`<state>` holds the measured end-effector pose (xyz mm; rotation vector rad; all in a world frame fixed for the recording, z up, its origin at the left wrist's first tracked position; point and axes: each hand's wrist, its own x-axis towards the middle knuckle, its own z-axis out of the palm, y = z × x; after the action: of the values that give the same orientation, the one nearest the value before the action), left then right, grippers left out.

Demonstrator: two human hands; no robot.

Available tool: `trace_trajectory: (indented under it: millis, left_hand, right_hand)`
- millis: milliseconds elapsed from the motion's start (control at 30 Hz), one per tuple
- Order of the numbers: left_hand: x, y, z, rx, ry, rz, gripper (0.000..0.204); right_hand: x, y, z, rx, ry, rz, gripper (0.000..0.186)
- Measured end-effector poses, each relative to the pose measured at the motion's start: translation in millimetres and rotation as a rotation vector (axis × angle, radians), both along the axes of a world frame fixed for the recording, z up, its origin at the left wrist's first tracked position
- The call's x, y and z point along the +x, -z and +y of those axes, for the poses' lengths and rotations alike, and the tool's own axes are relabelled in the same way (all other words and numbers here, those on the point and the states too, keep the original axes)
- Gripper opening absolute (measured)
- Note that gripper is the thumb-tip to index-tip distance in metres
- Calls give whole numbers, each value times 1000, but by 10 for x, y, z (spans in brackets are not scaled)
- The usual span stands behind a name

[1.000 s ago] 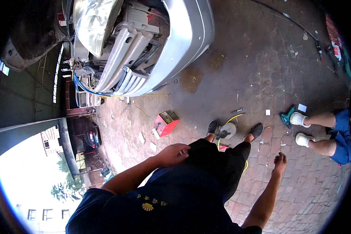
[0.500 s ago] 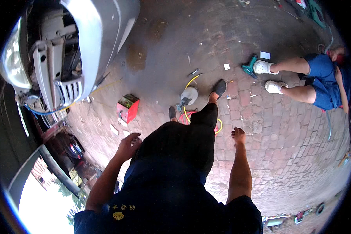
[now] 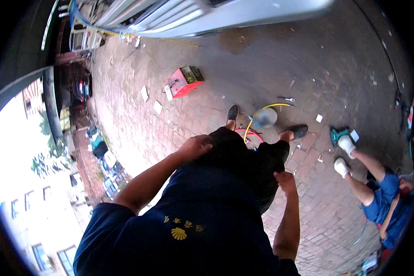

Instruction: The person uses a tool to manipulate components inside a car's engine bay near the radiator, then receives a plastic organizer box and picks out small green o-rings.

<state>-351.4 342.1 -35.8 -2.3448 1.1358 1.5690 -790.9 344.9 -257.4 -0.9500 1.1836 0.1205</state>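
My left hand (image 3: 195, 148) is against the left thigh of my black trousers (image 3: 234, 158), its fingers curled at the cloth. Beside the right thigh, my right hand (image 3: 286, 182) is closed, thumb and fingers pinching the trouser cloth at its edge. Between my feet on the ground stands a pale round object (image 3: 265, 118), blurred, with a yellow hose (image 3: 276, 105) by it. A coiled red hose (image 3: 255, 134) lies closer to my legs. Just beyond is a spanner (image 3: 286, 99).
A silver car's front end (image 3: 179, 20) spans the far side. A red open-topped box (image 3: 184, 83) sits ahead left, with flat white pieces (image 3: 158, 107) near it. At right, a person in blue (image 3: 381, 195) is by a green power tool (image 3: 338, 135). Brick paving (image 3: 326, 207) lies underfoot.
My view has turned left, so the car now spans the top and the box sits further up. My right hand has come in from beside my body to the trouser leg; the left has moved onto the thigh.
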Motion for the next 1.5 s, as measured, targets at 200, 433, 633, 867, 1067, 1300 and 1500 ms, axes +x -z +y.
trace_trajectory:
  millis: [200, 433, 633, 867, 1067, 1300, 1500]
  left_hand:
    - [1292, 347, 1121, -59, -31, -14, 40]
    - [2136, 168, 637, -356, -535, 864, 43]
    - [2579, -1164, 145, -526, -688, 1810, 56]
    - [3210, -1748, -265, -823, -142, 1726, 35]
    - [3920, -1575, -524, -419, -589, 1636, 36]
    - [4662, -1547, -1393, -769, -1097, 1431, 18]
    - [4430, -1719, -1959, -746, -1103, 1198, 16]
  right_hand:
    - [1063, -620, -123, -136, -254, -98, 31]
    - [3347, -2245, -786, -67, -104, -645, 24]
    - [6064, -4172, -876, -305, -710, -1345, 26]
    - [6918, -4841, -773, -544, -1211, -1250, 32]
    - [6803, -4917, -1601, -759, -1068, -1256, 22]
    - [6126, -5605, -3867, -1348, -203, -678, 14]
    - [5871, -6626, -5677, -1971, 167, -145, 33]
